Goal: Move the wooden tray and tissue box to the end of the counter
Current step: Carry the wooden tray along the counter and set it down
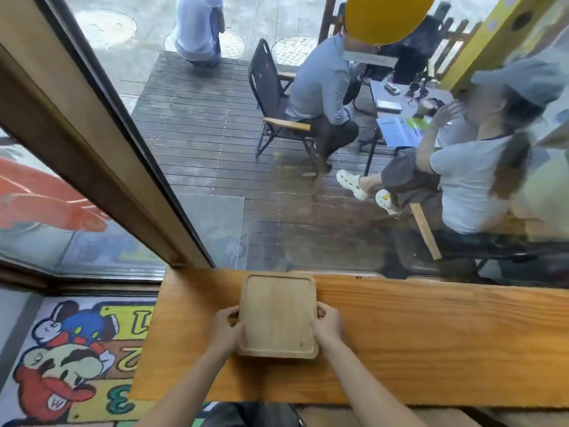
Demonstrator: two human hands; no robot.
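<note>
A pale rectangular wooden tray (278, 314) with a raised rim lies flat on the orange-brown wooden counter (431, 343), close to the counter's left end and near the window side. My left hand (226, 329) grips the tray's left edge. On the opposite side, my right hand (328, 323) grips its right edge. The tray holds nothing. No tissue box is in view.
The counter runs off to the right along a glass window (277, 211); its left end (154, 334) drops to a cartoon floor mat (70, 359). A brown window frame (101, 155) slants at left. Outside, people sit on chairs on a dark deck.
</note>
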